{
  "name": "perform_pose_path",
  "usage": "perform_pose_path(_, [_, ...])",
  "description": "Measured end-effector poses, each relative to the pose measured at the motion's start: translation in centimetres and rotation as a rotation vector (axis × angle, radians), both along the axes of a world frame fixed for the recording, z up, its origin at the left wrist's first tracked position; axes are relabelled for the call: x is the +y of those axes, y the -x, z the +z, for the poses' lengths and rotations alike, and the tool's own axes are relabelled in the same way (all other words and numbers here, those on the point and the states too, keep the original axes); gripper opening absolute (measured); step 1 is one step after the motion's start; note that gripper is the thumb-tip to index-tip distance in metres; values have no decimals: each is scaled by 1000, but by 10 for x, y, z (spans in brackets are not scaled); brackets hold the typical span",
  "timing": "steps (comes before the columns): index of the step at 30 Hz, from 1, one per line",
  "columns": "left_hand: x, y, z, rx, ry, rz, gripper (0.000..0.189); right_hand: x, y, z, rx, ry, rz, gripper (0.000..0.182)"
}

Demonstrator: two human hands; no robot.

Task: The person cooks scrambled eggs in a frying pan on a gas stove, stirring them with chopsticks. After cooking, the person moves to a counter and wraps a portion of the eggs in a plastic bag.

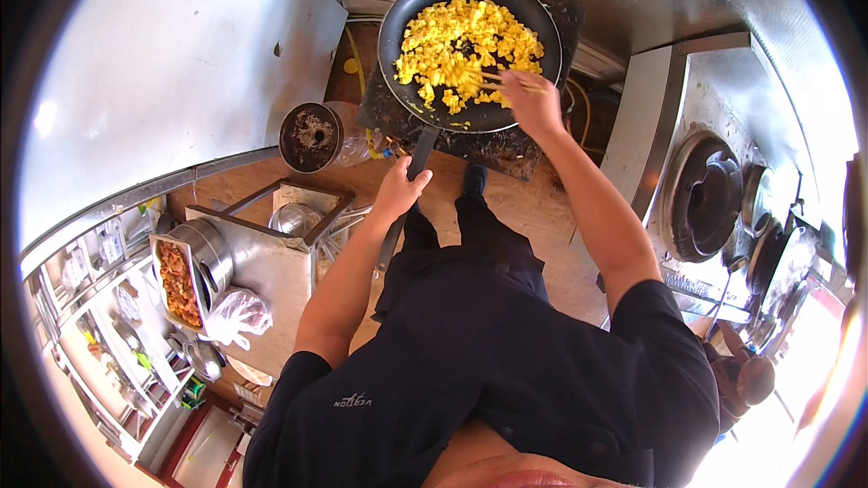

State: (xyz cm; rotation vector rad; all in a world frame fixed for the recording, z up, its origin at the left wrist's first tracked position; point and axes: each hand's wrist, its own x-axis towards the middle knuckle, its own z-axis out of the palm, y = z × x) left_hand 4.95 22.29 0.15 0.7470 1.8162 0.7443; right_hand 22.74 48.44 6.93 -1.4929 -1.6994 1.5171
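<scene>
A large black frying pan (498, 120) stands in front of me on a dark, dirty stove top (468, 146). Yellow scrambled egg (461, 30), broken into small pieces, is spread over most of its base. My left hand (401, 190) is closed round the pan's long black handle (424, 149). Over the pan's near right rim, my right hand (532, 105) grips chopsticks (489, 80), and their far ends reach into the egg. The egg around the tips is blurred.
A steel panel (190, 47) rises at the left, near a round pan with burnt residue (310, 137). On a side table (261, 264) are a tray of reddish food (178, 283) and a plastic bag (239, 317). A wok range (702, 196) lies right; another person (739, 379) is beyond.
</scene>
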Motion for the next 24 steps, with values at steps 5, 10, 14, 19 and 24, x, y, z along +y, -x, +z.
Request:
perform_pose_path(5, [3,0,4,-28,-31,4,56,75,-31,-17,-97,-173,-158,23])
perform_pose_path(10, [7,4,7,-15,5,-42,51,52,54,-19,46,-185,-61,30])
perform_pose_path(14, [7,1,8,-57,-11,14,45,6,19,-14,26,-55,83,28])
perform_pose_path(19, [2,2,5,-136,-13,68,42,57,-38,-7,-42,-210,-49,26])
perform_pose_path(24, [3,3,17,-140,12,58,33,79,47,-27,146,-245,-93,28])
